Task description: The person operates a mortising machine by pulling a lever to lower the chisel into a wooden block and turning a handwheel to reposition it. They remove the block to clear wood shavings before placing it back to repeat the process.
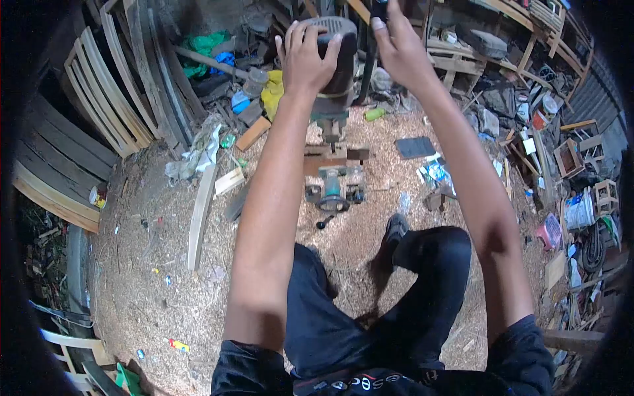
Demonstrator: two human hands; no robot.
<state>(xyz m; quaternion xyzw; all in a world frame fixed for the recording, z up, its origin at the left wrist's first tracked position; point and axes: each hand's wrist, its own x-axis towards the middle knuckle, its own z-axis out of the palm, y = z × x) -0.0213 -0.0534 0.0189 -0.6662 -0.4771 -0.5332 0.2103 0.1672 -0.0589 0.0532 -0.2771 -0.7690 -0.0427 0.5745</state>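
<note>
A bench mortiser-like machine with a dark motor housing (342, 66) stands in front of me. My left hand (307, 59) lies on the housing's left side and top, fingers spread. Up at the top edge, my right hand (403, 49) is closed round the black lever handle (379, 9); the picture's edge partly cuts it off. Beneath the motor, a brown wood piece (322, 164) sits at the machine's vise, under the tool head (332, 129). A round handwheel (333, 203) and a black-knobbed crank (321, 224) are at the machine's front.
Wood shavings cover the floor (165, 244). A long pale board (201, 218) lies left of the machine, and a dark flat plate (415, 148) lies right. Curved planks (105, 92) lean at the left. Scrap, a white bucket (579, 210) and a coiled hose (594, 247) crowd the right.
</note>
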